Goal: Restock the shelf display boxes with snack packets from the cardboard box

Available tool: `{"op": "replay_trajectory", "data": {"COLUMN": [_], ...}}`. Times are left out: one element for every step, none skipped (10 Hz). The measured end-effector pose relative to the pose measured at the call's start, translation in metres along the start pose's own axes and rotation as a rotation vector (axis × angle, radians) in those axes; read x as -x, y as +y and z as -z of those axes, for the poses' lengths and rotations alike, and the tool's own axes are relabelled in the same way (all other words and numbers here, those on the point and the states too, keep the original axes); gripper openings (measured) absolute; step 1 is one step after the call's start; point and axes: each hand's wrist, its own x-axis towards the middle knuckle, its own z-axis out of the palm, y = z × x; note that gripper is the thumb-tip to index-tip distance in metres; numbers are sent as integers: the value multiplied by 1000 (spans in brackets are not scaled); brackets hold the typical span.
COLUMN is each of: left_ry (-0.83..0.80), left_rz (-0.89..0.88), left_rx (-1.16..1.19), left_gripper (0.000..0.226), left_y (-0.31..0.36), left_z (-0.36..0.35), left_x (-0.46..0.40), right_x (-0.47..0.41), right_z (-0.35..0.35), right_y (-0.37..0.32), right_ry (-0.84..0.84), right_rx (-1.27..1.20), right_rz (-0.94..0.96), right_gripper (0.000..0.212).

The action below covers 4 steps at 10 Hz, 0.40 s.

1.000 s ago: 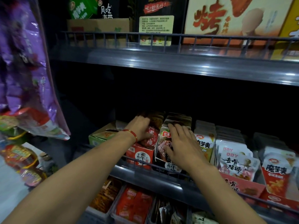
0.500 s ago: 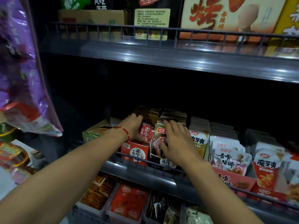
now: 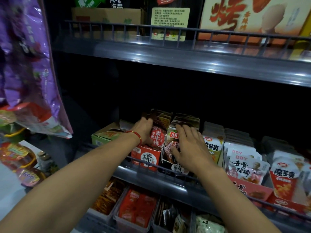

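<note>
While both arms reach into the middle shelf [image 3: 185, 184], the left hand [image 3: 143, 130] curls over the red packets [image 3: 157, 137] standing in the red display box [image 3: 146, 158], fingers hooked over the row's top edge, thumb side hidden, so a true pinch can't be confirmed but the fingers do wrap the stack. Looks like it's squaring the row so the packets stand upright and face out. Right hand [image 3: 186, 147] lies flat, fingers spread and straight, on the neighbouring packets [image 3: 173, 145] in the dark display box [image 3: 178, 169], pressing them back, gripping nothing. Both boxes sit just behind the wire rail, touching side by side; likely nearly full, step is tidying after loading. Cardboard supply box not identifiable here; a tan carton [image 3: 106, 15] sits on the upper shelf, role unclear. A red string bracelet [image 3: 136, 134] is on the left wrist.

Versus half a second ago: hands on the same two boxes, poses near identical; the view has shifted slightly, shelf sits a touch lower in frame. No packet has left or entered either box.
</note>
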Motion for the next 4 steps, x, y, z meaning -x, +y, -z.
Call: {"op": "replay_trajectory", "data": {"left_ry": [-14, 29, 167, 373], "left_rz": [17, 3, -21, -88], "left_rx": [150, 258, 329, 417], "left_gripper": [81, 71, 75, 66], "left_y": [-5, -12, -12, -10], "left_z": [8, 18, 30, 40], "left_x": [8, 23, 53, 94], "right_x": [1, 2, 2, 12], "right_z": [2, 2, 8, 10], "right_y": [-1, 0, 1, -2], "right_ry": [6, 11, 11, 87], "right_rx": [15, 57, 50, 39], "right_rz": [1, 31, 22, 46], "right_gripper": [79, 81, 83, 76]}}
